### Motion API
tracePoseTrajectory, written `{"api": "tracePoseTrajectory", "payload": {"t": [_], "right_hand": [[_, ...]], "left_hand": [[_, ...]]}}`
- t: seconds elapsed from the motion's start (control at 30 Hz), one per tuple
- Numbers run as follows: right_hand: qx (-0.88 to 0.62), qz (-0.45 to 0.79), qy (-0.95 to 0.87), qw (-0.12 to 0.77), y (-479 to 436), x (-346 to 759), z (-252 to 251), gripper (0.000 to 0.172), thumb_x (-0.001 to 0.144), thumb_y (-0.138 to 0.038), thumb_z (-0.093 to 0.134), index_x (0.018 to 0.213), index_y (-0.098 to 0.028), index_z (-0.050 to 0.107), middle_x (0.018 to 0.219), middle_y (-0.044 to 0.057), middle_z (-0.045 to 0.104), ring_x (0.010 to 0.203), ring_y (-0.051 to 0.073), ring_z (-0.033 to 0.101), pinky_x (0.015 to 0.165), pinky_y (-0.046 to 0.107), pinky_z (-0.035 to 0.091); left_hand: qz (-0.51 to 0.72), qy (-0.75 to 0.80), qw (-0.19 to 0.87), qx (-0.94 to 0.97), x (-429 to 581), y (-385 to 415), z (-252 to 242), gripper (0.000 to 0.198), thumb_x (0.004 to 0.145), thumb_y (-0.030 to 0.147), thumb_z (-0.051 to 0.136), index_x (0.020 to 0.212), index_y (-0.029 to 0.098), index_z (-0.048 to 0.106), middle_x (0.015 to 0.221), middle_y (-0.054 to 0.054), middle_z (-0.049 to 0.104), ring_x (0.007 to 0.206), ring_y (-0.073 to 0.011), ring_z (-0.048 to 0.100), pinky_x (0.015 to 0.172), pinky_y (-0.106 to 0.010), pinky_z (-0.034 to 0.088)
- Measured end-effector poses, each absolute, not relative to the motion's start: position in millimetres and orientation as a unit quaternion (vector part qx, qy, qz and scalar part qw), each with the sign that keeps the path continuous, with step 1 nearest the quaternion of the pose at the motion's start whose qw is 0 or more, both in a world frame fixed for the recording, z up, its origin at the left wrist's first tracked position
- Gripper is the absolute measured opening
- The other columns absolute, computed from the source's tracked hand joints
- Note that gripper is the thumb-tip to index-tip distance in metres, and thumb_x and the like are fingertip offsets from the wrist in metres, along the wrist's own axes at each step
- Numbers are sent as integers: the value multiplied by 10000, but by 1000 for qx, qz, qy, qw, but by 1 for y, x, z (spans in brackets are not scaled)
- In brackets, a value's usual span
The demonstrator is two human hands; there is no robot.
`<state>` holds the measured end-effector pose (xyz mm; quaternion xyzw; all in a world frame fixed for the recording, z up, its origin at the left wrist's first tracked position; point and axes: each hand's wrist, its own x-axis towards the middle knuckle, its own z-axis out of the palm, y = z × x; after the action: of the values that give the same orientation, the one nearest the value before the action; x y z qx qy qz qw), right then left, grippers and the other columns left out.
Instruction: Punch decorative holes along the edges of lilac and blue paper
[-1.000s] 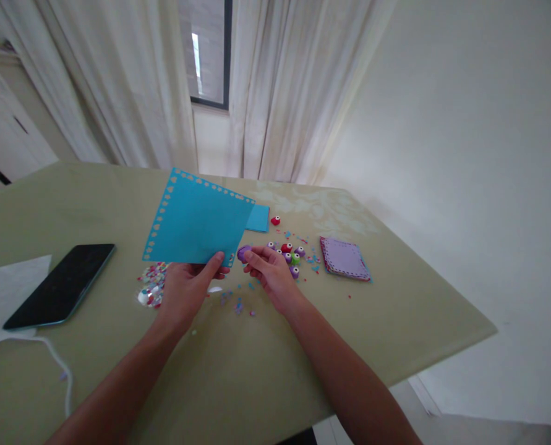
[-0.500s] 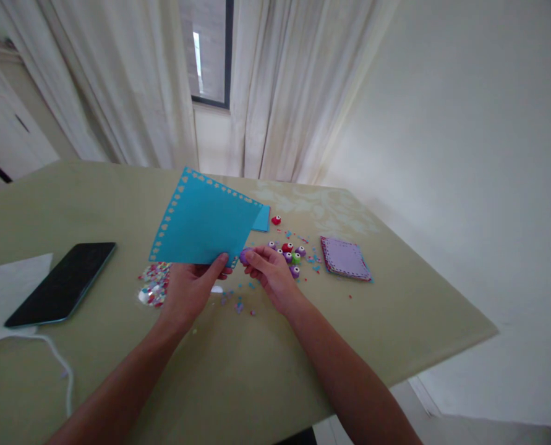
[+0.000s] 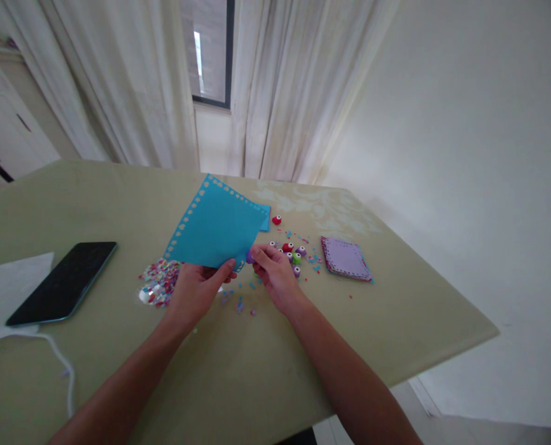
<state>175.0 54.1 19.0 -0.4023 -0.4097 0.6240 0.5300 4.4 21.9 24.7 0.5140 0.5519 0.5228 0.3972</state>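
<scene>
A square sheet of blue paper (image 3: 217,225) is pinched along its lower edge by my left hand (image 3: 201,285), thumb on top. Punched shapes line its left and upper edges, with a few at the lower right corner. My right hand (image 3: 275,272) is closed on a small purple paper punch (image 3: 250,256), which sits at that lower right corner; the fingers hide most of it. Just beyond my right hand stand several more small punches, among them a red punch (image 3: 287,247), a green punch (image 3: 296,258) and a purple punch (image 3: 296,271).
A stack of punched purple paper (image 3: 347,258) lies to the right. Behind the held sheet is more blue paper (image 3: 265,217), near a lone red punch (image 3: 276,220). Colourful confetti (image 3: 157,284), a black tablet (image 3: 64,284), white paper (image 3: 10,293) and a white cable (image 3: 66,364) are left.
The blue sheet and my left hand have shifted to the right, and the sheet is tilted lower. My right hand and the purple punch have moved slightly right, still at the sheet's corner.
</scene>
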Motion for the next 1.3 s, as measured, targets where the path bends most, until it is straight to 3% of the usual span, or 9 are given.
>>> {"api": "tracePoseTrajectory", "payload": {"t": [0.17, 0.33, 0.57, 0.83, 1.3], "right_hand": [[-416, 636, -395, 515, 53, 176, 23, 508, 583, -556, 1011, 873, -225, 758, 773, -3, 697, 677, 142, 564, 657, 295, 402], [-415, 644, -403, 501, 51, 175, 24, 495, 593, -560, 1006, 851, -216, 762, 718, -26, 640, 613, 113, 454, 601, 287, 334], [-405, 662, -413, 477, 48, 175, 27, 503, 599, -602, 997, 779, -205, 748, 736, -19, 626, 659, 119, 506, 646, 288, 389], [-417, 647, -451, 452, 50, 176, 24, 546, 629, -642, 961, 663, -212, 625, 617, -58, 488, 590, 110, 385, 591, 301, 269], [-419, 636, -463, 454, 48, 174, 23, 515, 619, -611, 958, 672, -219, 627, 579, -66, 478, 551, 103, 330, 566, 313, 191]], "left_hand": [[498, 553, 396, 538, 4, 22, 21, 357, 793, 545, 784, 825, 190, 803, 703, -81, 815, 644, -276, 793, 623, -353, 630], [501, 553, 408, 526, 5, 22, 21, 376, 779, 556, 786, 833, 185, 809, 717, -91, 820, 661, -290, 801, 654, -377, 646], [505, 552, 410, 522, 6, 22, 25, 369, 769, 544, 789, 850, 184, 797, 718, -84, 815, 652, -276, 791, 652, -368, 649], [502, 541, 430, 520, 6, 23, 20, 398, 744, 556, 813, 872, 180, 800, 727, -88, 815, 659, -260, 785, 637, -340, 634], [492, 549, 450, 504, 10, 19, 28, 406, 712, 570, 818, 875, 198, 805, 752, -82, 826, 689, -279, 797, 662, -367, 647]]}}
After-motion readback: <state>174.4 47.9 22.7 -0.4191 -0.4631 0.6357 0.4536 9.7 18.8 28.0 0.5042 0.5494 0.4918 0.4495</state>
